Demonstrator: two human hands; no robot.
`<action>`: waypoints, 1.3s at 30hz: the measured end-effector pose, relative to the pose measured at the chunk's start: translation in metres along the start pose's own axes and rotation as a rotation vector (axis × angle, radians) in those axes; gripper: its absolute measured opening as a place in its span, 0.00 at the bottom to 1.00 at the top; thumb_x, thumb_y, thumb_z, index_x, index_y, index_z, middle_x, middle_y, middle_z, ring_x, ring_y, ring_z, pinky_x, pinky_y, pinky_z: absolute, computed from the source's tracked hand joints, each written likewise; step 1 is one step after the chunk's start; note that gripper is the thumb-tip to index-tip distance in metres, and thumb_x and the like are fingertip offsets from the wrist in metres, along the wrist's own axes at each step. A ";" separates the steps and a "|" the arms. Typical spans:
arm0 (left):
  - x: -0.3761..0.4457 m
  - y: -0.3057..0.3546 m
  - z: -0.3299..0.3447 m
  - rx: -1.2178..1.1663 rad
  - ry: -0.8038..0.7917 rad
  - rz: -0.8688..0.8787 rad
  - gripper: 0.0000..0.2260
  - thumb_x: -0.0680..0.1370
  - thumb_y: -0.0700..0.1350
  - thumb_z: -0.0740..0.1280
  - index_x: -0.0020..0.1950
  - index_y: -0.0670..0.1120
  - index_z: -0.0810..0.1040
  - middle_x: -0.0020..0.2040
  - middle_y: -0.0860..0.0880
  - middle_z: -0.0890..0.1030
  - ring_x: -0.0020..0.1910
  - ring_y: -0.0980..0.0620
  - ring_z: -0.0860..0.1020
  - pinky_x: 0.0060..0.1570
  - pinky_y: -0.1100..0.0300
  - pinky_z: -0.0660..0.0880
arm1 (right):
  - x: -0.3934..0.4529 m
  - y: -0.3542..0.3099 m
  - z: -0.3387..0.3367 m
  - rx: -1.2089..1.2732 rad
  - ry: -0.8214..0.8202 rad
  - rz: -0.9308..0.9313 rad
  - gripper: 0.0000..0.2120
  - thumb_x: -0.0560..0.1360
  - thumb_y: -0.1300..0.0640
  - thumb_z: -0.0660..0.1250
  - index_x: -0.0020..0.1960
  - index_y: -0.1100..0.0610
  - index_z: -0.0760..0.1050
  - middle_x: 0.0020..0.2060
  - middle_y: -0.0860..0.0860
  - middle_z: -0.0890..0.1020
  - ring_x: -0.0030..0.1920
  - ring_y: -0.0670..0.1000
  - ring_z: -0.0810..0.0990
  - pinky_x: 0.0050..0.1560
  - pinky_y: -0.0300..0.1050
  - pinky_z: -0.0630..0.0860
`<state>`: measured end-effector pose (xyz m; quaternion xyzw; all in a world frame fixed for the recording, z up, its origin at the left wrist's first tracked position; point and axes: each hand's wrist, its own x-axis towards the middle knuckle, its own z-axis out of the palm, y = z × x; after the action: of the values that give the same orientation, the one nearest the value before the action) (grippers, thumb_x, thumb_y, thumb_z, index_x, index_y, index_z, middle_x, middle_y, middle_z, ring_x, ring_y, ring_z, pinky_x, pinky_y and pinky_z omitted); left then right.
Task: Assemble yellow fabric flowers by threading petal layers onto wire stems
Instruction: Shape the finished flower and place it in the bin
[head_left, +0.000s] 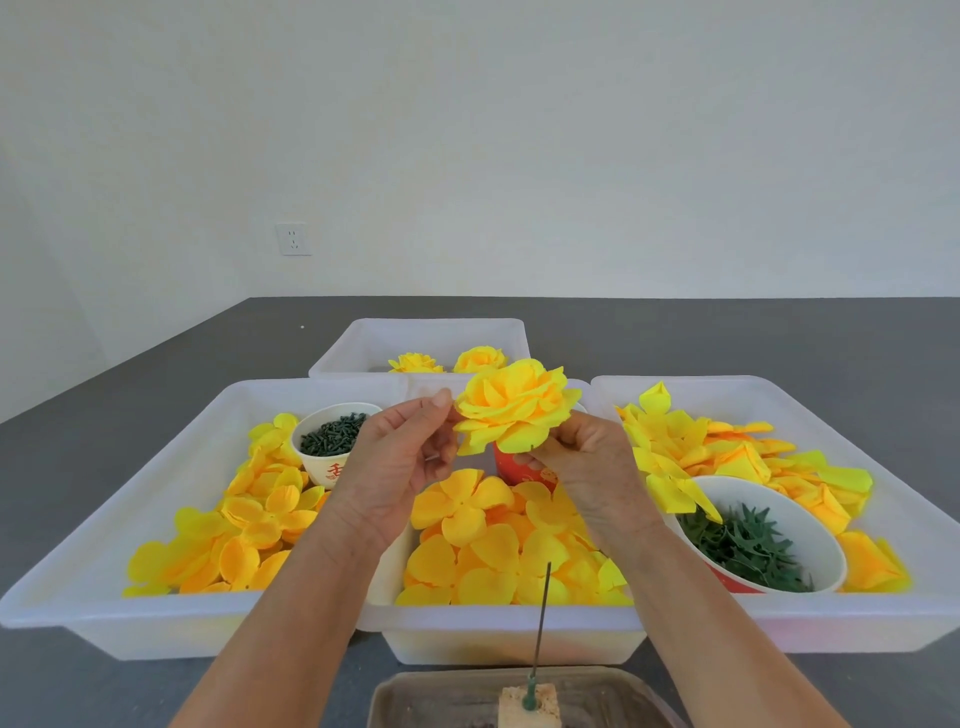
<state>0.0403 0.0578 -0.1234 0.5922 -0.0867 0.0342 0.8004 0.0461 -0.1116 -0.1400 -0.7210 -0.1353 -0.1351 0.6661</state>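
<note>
A full yellow fabric flower (514, 405) is held in the air above the middle tray. My right hand (587, 467) grips it from below at its base. My left hand (400, 457) pinches the flower's left edge with thumb and forefinger. A thin wire stem (541, 623) stands upright in a small block (530, 706) at the bottom centre, with nothing threaded on it. Loose yellow petal layers (483, 540) fill the middle tray (509, 644) under my hands.
The left tray (104, 608) holds petals and a cup of dark green pieces (332, 441). The right tray (883, 613) holds petals and a bowl of green leaves (748, 545). A far tray (421, 338) holds two finished flowers. A red cup (524, 470) stands behind my hands.
</note>
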 end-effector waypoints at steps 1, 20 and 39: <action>0.000 0.000 0.000 -0.002 0.014 -0.003 0.11 0.67 0.51 0.68 0.40 0.44 0.81 0.31 0.49 0.77 0.27 0.56 0.71 0.25 0.66 0.68 | 0.000 -0.001 0.000 0.002 0.000 -0.005 0.14 0.72 0.61 0.70 0.33 0.44 0.82 0.29 0.45 0.82 0.32 0.41 0.78 0.36 0.33 0.76; 0.002 0.001 -0.005 -0.074 0.024 -0.105 0.06 0.63 0.44 0.70 0.37 0.43 0.80 0.34 0.48 0.80 0.32 0.53 0.74 0.35 0.62 0.72 | 0.000 0.005 -0.001 -0.200 -0.043 -0.026 0.04 0.68 0.59 0.74 0.42 0.54 0.83 0.36 0.49 0.85 0.39 0.50 0.82 0.44 0.44 0.79; 0.004 -0.001 0.000 -0.089 -0.005 -0.032 0.08 0.70 0.40 0.66 0.32 0.45 0.82 0.37 0.45 0.73 0.37 0.49 0.67 0.35 0.63 0.77 | 0.000 0.010 -0.001 -0.215 -0.074 -0.076 0.04 0.70 0.64 0.73 0.41 0.56 0.83 0.36 0.48 0.84 0.42 0.54 0.83 0.47 0.48 0.79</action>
<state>0.0443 0.0577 -0.1235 0.5576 -0.0807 0.0158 0.8260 0.0500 -0.1129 -0.1494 -0.7871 -0.1719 -0.1475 0.5738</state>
